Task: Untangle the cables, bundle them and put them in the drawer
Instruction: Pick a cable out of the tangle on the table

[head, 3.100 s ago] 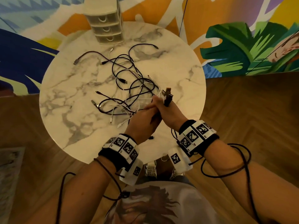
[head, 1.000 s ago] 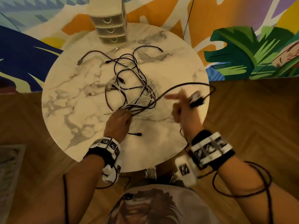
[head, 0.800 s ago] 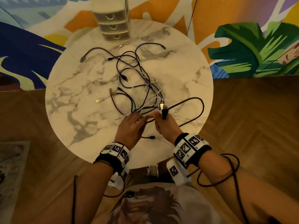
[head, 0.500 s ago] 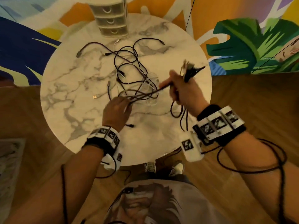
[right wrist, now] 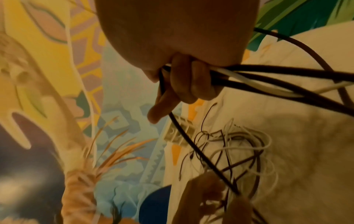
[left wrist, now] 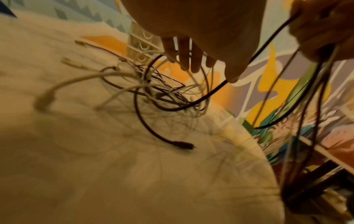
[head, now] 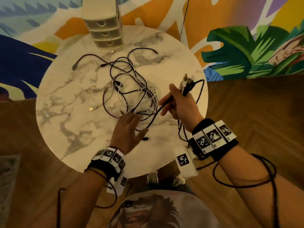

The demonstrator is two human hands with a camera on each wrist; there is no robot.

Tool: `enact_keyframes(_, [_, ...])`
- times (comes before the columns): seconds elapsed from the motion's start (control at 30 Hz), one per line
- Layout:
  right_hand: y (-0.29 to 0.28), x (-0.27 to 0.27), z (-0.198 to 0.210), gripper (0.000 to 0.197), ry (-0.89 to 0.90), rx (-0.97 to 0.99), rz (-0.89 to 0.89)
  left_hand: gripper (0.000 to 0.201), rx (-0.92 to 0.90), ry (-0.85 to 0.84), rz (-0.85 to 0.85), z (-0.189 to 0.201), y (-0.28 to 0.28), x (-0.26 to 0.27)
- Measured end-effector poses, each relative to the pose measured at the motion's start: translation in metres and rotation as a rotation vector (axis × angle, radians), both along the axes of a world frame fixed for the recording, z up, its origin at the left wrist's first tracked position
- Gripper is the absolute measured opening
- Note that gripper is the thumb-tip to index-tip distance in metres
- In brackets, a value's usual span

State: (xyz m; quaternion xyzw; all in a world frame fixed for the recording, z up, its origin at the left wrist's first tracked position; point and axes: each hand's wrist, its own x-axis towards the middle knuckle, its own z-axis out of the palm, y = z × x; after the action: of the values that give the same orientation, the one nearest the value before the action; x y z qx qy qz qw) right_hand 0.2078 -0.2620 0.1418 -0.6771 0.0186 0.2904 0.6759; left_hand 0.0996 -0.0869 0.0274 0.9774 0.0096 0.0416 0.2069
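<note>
Two hands (head: 126,132) (head: 179,102), one tangle (head: 131,94) (three drawers (head: 105,32)).

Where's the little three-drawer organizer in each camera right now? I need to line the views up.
Head: drawer unit at top centre, on the table's far edge.
Left wrist: upper middle, partly behind the left hand's fingers.
Right wrist: small, centre, behind a dark cable.
Shared landmark: the cable tangle just before it.
</note>
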Motion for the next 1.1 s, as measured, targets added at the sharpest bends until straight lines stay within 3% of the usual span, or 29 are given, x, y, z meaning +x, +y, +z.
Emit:
enact_keyframes(0.03, [0.004, -0.007, -0.001, 0.059, 0.009, -0.021, 0.056, 0.028, -0.030, 0.038, -0.022, -0.003, -0.008, 0.000])
enact_keyframes(0.17, [0.006, -0.011, -0.002, 0.059, -0.022, -0.092, 0.116, 0.050, -0.034, 0.407, -0.043, -0.019, -0.005, -0.010])
enact_keyframes(0.37, [-0.003, -0.007, 0.001, 0.059, 0.067, -0.039, 0.085, 0.035, -0.049, 0.261, 0.117, -0.001, -0.019, 0.006])
enact_keyframes(0.53, [-0.022, 0.000, 0.003, 0.058, 0.151, 0.137, -0.099, 0.032, 0.110, 0.464, 0.161, -0.017, 0.000, 0.005])
enact_keyframes(0.67, [-0.050, 0.010, 0.006, 0.057, 0.119, 0.169, -0.261, 0.033, 0.149, 0.288, 0.202, -0.007, 0.018, 0.007])
enact_keyframes(0.73, [-0.063, 0.015, 0.006, 0.058, 0.093, 0.158, -0.345, 0.031, 0.094, 0.096, 0.280, 0.002, 0.015, 0.006])
enact_keyframes(0.77, [-0.070, 0.017, 0.004, 0.057, 0.083, 0.148, -0.376, 0.031, 0.036, 0.099, 0.278, 0.006, 0.010, 0.006])
enact_keyframes(0.8, [-0.077, 0.019, 0.002, 0.057, 0.077, 0.128, -0.389, 0.032, -0.064, 0.232, 0.235, 0.007, 0.003, 0.004])
enact_keyframes(0.87, [-0.088, 0.019, -0.001, 0.057, 0.071, 0.077, -0.375, 0.041, -0.320, 0.681, 0.094, 0.009, -0.020, 0.000])
enact_keyframes(0.93, [-0.097, 0.019, -0.003, 0.057, 0.081, 0.040, -0.328, 0.046, -0.335, 0.914, -0.026, 0.019, -0.041, 0.006])
enact_keyframes(1.03, [-0.114, 0.016, -0.001, 0.055, 0.087, -0.008, -0.226, 0.054, -0.091, 0.779, -0.201, 0.048, -0.077, 0.033])
enact_keyframes(1.1, [-0.126, 0.014, 0.002, 0.056, 0.076, -0.045, -0.174, 0.055, -0.161, 0.614, -0.230, 0.074, -0.108, 0.057])
